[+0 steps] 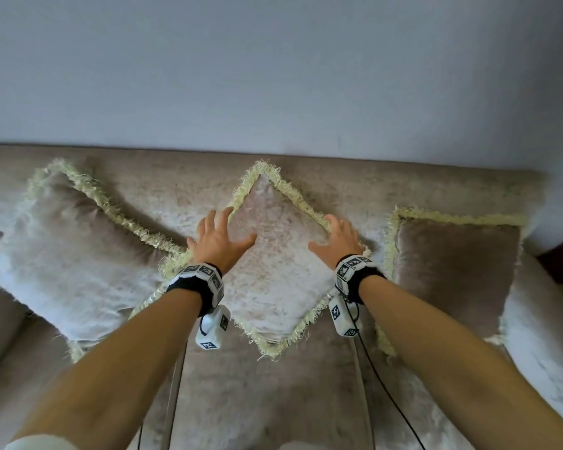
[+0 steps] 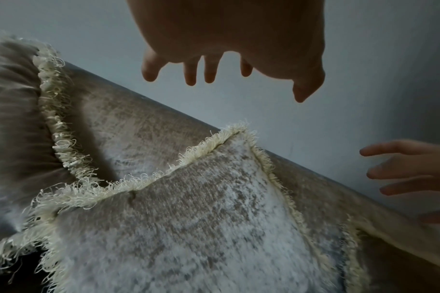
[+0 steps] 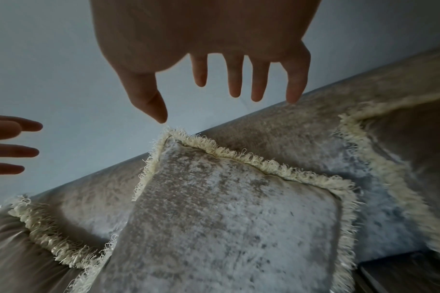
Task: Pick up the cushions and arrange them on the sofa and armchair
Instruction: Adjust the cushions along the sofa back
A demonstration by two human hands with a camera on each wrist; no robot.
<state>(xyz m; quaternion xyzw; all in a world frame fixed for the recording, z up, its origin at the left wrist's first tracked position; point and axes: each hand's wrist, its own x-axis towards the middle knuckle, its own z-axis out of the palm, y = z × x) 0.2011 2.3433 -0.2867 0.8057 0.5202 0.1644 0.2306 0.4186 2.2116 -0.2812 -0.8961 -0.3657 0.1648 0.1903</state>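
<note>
beige velvet sofa (image 1: 306, 384): edges cut off by frame | middle beige velvet cushion with cream fringe (image 1: 273, 271): centre frame, standing on a corner against backrest, lower sides hidden by wrists | left hand (image 1: 220, 243): fingers spread, holding nothing, contact unclear | right hand (image 1: 337, 240): spread, empty, at cushion's right fringe

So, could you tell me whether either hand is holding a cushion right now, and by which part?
Nothing is held: the left hand and right hand are spread open over the middle cushion.
</note>
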